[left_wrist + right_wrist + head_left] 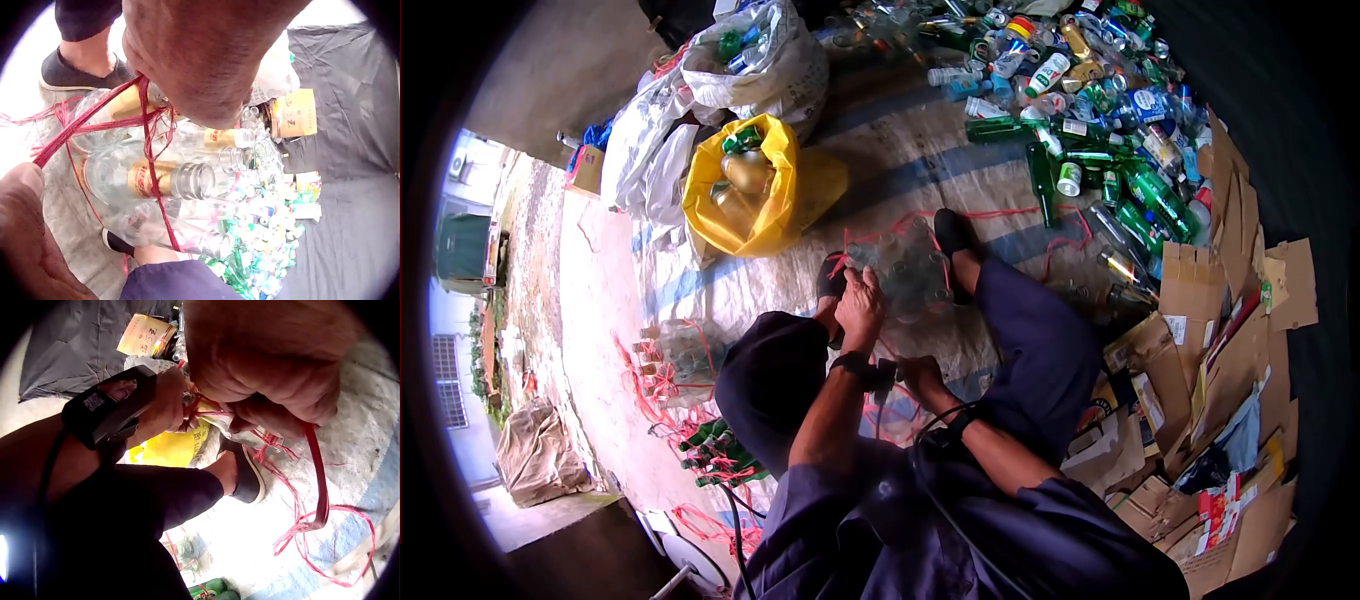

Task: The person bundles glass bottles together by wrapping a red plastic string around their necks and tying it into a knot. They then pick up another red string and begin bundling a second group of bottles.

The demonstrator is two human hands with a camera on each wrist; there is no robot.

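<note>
A bundle of clear glass bottles (pixel 905 270) with gold labels lies between the person's feet, with red plastic string (pixel 150 134) wound around it. My left hand (pixel 860 308) is at the near left side of the bundle, its curled fingers holding the string close against the glass. Lower and to the right, my right hand (pixel 924 380) grips a length of the same string. Between the two hands the string (pixel 90 119) runs taut in the left wrist view. A loose tail of string (pixel 320 481) hangs from my right fist and loops on the sheet.
Tied clear bottles (pixel 680 360) and green bottles (pixel 720 450) lie at the left. A yellow bag (pixel 775 215) and a white sack (pixel 795 75) stand beyond. Loose bottles and cans (pixel 1090 130) pile up at far right, above flattened cardboard (pixel 1190 340).
</note>
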